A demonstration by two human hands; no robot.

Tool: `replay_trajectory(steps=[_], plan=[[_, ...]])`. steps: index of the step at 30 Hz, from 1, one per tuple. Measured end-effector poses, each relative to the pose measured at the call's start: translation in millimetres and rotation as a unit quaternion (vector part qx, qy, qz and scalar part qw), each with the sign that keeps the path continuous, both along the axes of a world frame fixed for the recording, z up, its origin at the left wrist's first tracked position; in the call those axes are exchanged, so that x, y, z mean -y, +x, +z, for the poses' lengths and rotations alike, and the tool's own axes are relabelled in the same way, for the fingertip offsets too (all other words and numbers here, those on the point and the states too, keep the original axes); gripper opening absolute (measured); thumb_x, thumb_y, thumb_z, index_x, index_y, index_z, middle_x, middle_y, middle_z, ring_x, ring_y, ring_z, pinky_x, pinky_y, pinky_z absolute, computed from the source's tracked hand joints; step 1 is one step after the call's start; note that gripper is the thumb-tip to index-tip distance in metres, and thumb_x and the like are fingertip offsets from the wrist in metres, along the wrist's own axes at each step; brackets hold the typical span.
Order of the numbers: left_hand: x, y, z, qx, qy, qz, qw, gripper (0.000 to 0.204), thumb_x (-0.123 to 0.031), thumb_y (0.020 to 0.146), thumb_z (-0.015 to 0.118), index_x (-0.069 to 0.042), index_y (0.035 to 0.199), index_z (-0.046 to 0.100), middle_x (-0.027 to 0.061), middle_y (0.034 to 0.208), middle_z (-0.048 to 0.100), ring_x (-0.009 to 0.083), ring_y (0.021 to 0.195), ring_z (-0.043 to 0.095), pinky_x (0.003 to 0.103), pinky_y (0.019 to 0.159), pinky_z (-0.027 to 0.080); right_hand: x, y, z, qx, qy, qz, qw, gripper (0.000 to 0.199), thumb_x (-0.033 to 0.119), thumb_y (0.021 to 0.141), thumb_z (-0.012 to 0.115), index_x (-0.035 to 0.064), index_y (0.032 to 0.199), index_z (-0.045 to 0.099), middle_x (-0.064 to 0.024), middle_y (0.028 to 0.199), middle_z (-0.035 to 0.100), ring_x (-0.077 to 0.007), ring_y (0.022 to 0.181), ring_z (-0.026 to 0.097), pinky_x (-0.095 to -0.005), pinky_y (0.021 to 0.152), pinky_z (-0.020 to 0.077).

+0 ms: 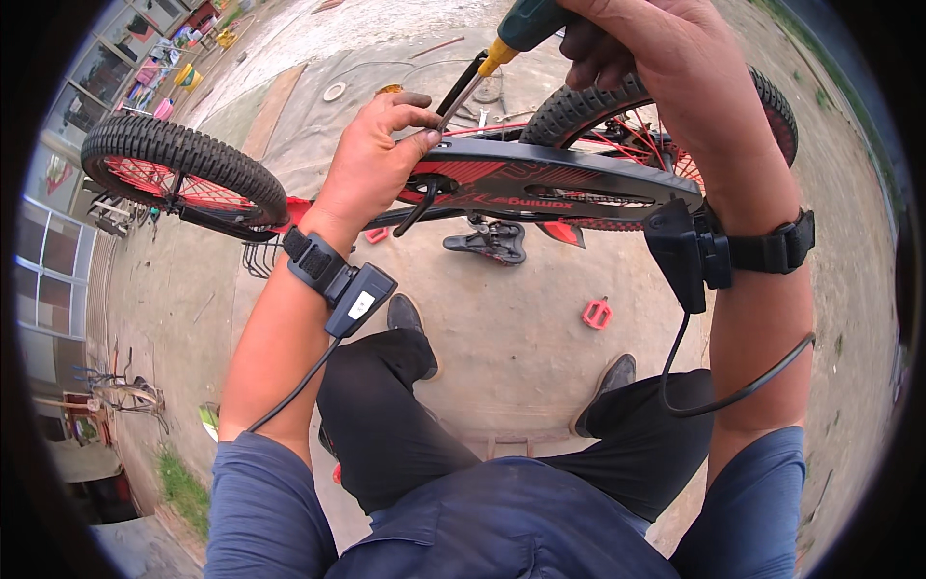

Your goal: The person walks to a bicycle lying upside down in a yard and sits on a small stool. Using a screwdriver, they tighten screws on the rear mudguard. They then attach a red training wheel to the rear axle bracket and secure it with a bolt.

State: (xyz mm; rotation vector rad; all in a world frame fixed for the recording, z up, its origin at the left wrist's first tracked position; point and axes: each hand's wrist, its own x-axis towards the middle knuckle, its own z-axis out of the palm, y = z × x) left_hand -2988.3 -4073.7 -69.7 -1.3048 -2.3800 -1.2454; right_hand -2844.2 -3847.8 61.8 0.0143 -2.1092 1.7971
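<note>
My right hand (666, 58) is closed around the green and yellow handle of a screwdriver (526, 24). Its metal shaft slants down toward the front end of a long black and red chain guard (569, 179). There my left hand (381, 154) pinches with thumb and fingers beside the screwdriver's tip; whatever lies between them is hidden. The guard runs along the side of a bicycle with knobby tyres and red spokes, its front wheel (183, 174) at left and rear wheel (617, 121) at right. Under the guard hangs a black crank arm (417, 209).
A black saddle (487, 241) is at ground level beneath the bicycle; whether it is attached cannot be told. A red pedal (597, 313) lies on the concrete between my feet and the bicycle. Another bicycle (125, 391) stands at far left, near a windowed building (53, 261).
</note>
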Motion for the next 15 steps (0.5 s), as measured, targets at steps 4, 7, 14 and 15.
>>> replay_trajectory(steps=[4, 7, 14, 15], plan=[[-3, 0, -12, 0.015, -0.014, 0.021, 1.000, 0.017, -0.009, 0.086, 0.072, -0.002, 0.101, 0.075, 0.0153, 0.121, 0.066, 0.0316, 0.115, 0.060, 0.038, 0.100, 0.047, -1, -7, -2, -0.009, 0.043, 0.066, 0.997, 0.021, 0.024, 0.098, 0.067, 0.0028, 0.100, 0.065, -0.0026, 0.084, 0.071, -0.0051, 0.063, 0.058, -0.0207, 0.053, 0.0475], [-4, -5, -18, -0.006, -0.019, 0.028, 0.999, 0.017, -0.010, 0.085, 0.073, -0.002, 0.100, 0.076, 0.0148, 0.120, 0.067, 0.0318, 0.116, 0.059, 0.039, 0.101, 0.046, 2, -11, -3, -0.018, 0.063, 0.074, 0.995, 0.023, 0.024, 0.098, 0.068, 0.0012, 0.101, 0.065, -0.0025, 0.083, 0.071, -0.0058, 0.062, 0.058, -0.0218, 0.055, 0.0479], [-5, -3, -22, -0.007, -0.023, 0.035, 0.999, 0.017, -0.009, 0.085, 0.072, -0.002, 0.100, 0.076, 0.0123, 0.114, 0.070, 0.0310, 0.111, 0.060, 0.039, 0.099, 0.046, 14, -10, 12, 0.035, 0.121, 0.016, 0.992, 0.025, 0.024, 0.097, 0.068, -0.0010, 0.100, 0.066, -0.0028, 0.081, 0.070, -0.0068, 0.063, 0.059, -0.0234, 0.056, 0.0484], [-4, -3, -23, -0.011, -0.025, 0.039, 0.999, 0.018, -0.009, 0.086, 0.072, -0.001, 0.101, 0.076, 0.0121, 0.113, 0.070, 0.0307, 0.110, 0.061, 0.039, 0.098, 0.046, 14, -10, 13, 0.036, 0.129, 0.015, 0.991, 0.025, 0.024, 0.097, 0.068, -0.0013, 0.100, 0.066, -0.0028, 0.081, 0.070, -0.0068, 0.064, 0.059, -0.0236, 0.057, 0.0483]])
